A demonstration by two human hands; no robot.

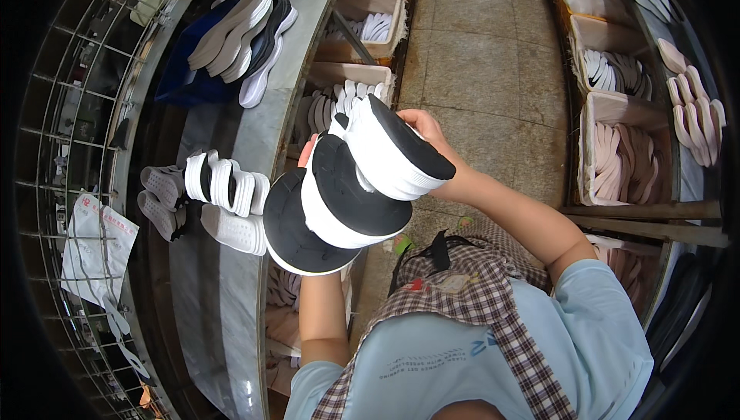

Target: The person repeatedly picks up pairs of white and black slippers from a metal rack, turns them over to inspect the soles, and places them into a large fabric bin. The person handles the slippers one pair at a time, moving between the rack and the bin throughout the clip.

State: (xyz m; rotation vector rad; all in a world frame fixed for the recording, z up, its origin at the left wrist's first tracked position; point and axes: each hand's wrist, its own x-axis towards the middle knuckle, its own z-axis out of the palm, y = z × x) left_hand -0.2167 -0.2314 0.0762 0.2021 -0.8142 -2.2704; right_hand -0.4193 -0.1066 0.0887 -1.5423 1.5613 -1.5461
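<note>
Thick white foam soles with black tops (358, 188), stacked, are up in both hands beside the grey marble bench (220, 327). Right hand (441, 141) curls round the top one's edge; left (307, 150) mostly hidden, can't tell its grip. This lot's in hand; white perforated soles (231, 231) lie unheld on the bench. Left cloth-lined bin (331, 51): white soles (375, 28). Right cloth-lined bin (623, 110): mostly pale pink soles (634, 161).

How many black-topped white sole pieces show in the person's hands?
3 visible, overlapping: the upper sole piece, against the right hand; the middle sole piece; and the lower sole piece, farthest left. More may be hidden underneath.
</note>
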